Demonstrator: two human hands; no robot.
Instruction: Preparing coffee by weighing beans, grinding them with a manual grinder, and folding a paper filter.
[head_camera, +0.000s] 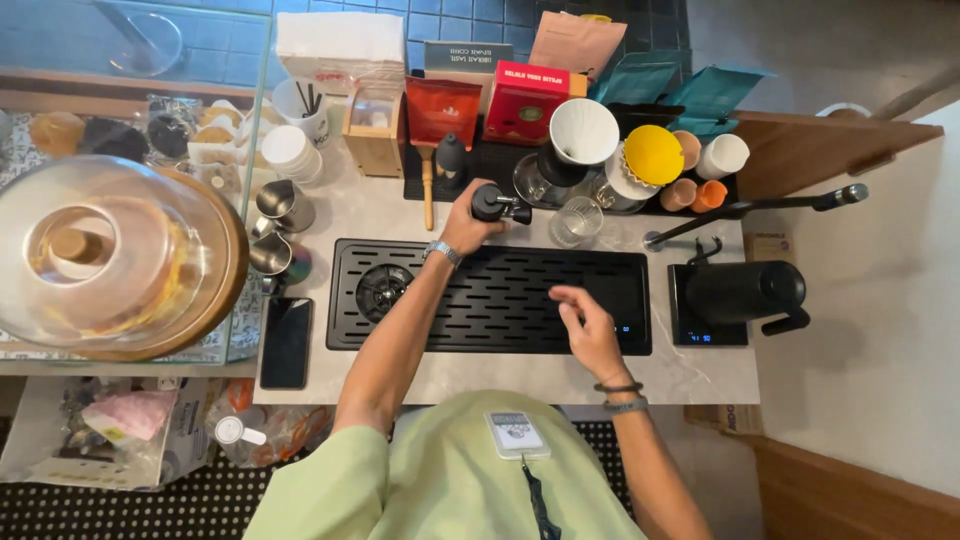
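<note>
— Left hand (468, 228) first: it's wrapping closed around the black hand grinder (489, 203), fingers clamped on the body, the little crank knob sticking out just to the right of the knuckles.

— And the right hand (588, 328)?

— It's hovering loose and open, fingers spread and slightly curled, gripping nothing. It's hanging over the black slotted drip tray (500, 300), near the tray's right end.

— Where's the grinder sitting, then?

— Just past the far edge of that tray, on the pale counter (380, 212). Right beside the left hand, further out, a clear glass (576, 222) is standing, and beyond that a white cone dripper (583, 132) on a glass server.

— Anything off to the right hand's side?

— A black gooseneck kettle (745, 292) is resting on its base, well out past the fingers. On the other side, left of the left arm, a dark phone (286, 342) is lying flat.
</note>
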